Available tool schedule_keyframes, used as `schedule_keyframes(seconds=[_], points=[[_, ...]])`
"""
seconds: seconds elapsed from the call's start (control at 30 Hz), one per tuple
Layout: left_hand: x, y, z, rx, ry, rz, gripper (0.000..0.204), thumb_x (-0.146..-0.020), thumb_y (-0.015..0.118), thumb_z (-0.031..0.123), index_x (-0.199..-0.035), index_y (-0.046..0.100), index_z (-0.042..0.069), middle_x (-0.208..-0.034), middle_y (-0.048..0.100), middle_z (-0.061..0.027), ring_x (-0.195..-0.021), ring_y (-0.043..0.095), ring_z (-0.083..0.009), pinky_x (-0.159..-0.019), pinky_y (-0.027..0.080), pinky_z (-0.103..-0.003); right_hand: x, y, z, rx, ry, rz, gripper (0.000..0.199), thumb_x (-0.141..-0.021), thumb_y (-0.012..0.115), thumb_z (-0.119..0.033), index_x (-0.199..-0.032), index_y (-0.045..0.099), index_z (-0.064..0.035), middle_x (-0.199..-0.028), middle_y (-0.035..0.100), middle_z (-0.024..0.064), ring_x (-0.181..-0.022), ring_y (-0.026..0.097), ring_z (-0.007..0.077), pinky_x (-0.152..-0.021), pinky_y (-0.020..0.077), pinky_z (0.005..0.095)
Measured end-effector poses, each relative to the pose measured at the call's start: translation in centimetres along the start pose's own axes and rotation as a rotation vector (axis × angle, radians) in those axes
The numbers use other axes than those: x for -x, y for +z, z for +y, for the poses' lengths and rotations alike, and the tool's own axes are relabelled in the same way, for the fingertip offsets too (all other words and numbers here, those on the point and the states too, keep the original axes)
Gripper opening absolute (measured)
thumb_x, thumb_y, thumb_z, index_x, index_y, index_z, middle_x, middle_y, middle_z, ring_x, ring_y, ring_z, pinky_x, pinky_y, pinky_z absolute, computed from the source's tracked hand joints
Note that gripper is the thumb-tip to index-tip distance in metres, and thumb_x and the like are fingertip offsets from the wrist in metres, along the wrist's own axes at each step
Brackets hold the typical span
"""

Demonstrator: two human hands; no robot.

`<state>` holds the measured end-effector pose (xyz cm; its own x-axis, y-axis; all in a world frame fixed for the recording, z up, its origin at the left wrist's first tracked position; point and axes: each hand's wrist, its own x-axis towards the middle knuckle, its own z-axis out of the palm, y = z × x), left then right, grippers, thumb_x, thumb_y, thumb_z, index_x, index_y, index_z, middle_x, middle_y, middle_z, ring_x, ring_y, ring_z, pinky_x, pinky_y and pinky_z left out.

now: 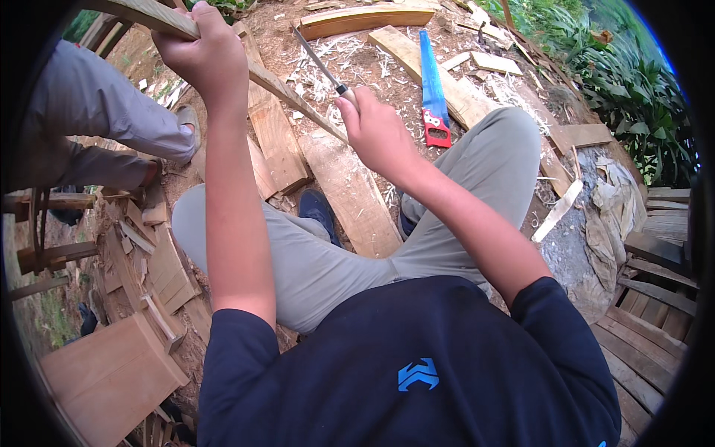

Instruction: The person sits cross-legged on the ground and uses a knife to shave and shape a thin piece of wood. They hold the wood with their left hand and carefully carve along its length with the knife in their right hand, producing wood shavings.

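Gripping a curved wooden strip [290,93] and a knife [322,67].
My left hand [202,56] clamps the strip's upper end; my right hand [376,130] closes round the knife handle, blade lying against the wood above my knees.

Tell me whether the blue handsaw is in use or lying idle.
Idle: the blue handsaw lies flat on a plank among shavings, with neither hand on it.

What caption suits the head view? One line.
Seated outdoors, left hand grips a curved wooden strip while right hand works a knife along it.
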<state>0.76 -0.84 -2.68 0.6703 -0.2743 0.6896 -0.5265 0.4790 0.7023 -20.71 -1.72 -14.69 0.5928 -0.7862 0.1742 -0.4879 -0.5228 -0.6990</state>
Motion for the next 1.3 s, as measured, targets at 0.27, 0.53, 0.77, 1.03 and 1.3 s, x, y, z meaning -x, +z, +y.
schedule_keyframes(seconds=[0.27, 0.53, 0.77, 1.03, 1.3], points=[[0.0, -1.0, -0.7, -0.029, 0.003, 0.033, 0.017, -0.096, 0.057, 0.009, -0.100, 0.042, 0.001, -0.069, 0.051, -0.0054, -0.051, 0.052, -0.0123, -0.046, 0.046, -0.028, 4.7, 5.5, 5.0, 0.214, 0.092, -0.281, 0.038, -0.107, 0.046, -0.037, -0.100, 0.053, -0.0001, -0.076, 0.069, 0.0244, -0.063, 0.069, 0.0386, -0.054, 0.0535, 0.0508], [0.0, 0.2, 0.6, 0.003, -0.031, 0.031, 0.018, -0.097, 0.058, 0.011, -0.097, 0.042, 0.002, -0.064, 0.051, -0.0054, -0.048, 0.052, -0.0123, -0.045, 0.048, -0.029, -2.8, -0.4, 3.6, -0.297, 0.368, -0.437, 0.043, -0.107, 0.046, -0.043, -0.102, 0.058, -0.0022, -0.067, 0.059, 0.0098, -0.047, 0.053, 0.0223, -0.045, 0.0411, 0.0388], [0.6, 1.2, 1.2, -0.010, -0.070, -0.015, 0.025, -0.101, 0.059, 0.019, -0.103, 0.039, 0.004, -0.067, 0.049, -0.0049, -0.050, 0.051, -0.0125, -0.047, 0.047, -0.029, 3.8, 4.0, 5.0, 0.249, 0.110, -0.244, 0.032, -0.107, 0.046, -0.034, -0.103, 0.050, -0.0022, -0.074, 0.069, 0.0250, -0.072, 0.070, 0.0444, -0.065, 0.0546, 0.0571], [0.0, 0.3, -1.0, -0.157, 0.065, 0.197, 0.019, -0.098, 0.062, 0.013, -0.109, 0.055, -0.001, -0.091, 0.053, -0.0040, -0.081, 0.052, -0.0149, -0.079, 0.046, -0.032, 0.6, 2.5, 3.7, -0.238, 0.484, -0.528, 0.044, -0.105, 0.046, -0.040, -0.106, 0.059, 0.0020, -0.078, 0.067, 0.0166, -0.059, 0.065, 0.0267, -0.052, 0.0503, 0.0412], [0.6, 1.0, -0.1, -0.168, 0.116, 0.131, 0.015, -0.095, 0.063, 0.010, -0.103, 0.055, -0.001, -0.080, 0.053, -0.0028, -0.069, 0.052, -0.0125, -0.065, 0.045, -0.031, 0.1, -2.0, -3.9, -0.243, 0.044, 0.132, 0.037, -0.105, 0.049, -0.034, -0.105, 0.054, 0.0031, -0.079, 0.066, 0.0265, -0.073, 0.065, 0.0468, -0.070, 0.0520, 0.0507]])
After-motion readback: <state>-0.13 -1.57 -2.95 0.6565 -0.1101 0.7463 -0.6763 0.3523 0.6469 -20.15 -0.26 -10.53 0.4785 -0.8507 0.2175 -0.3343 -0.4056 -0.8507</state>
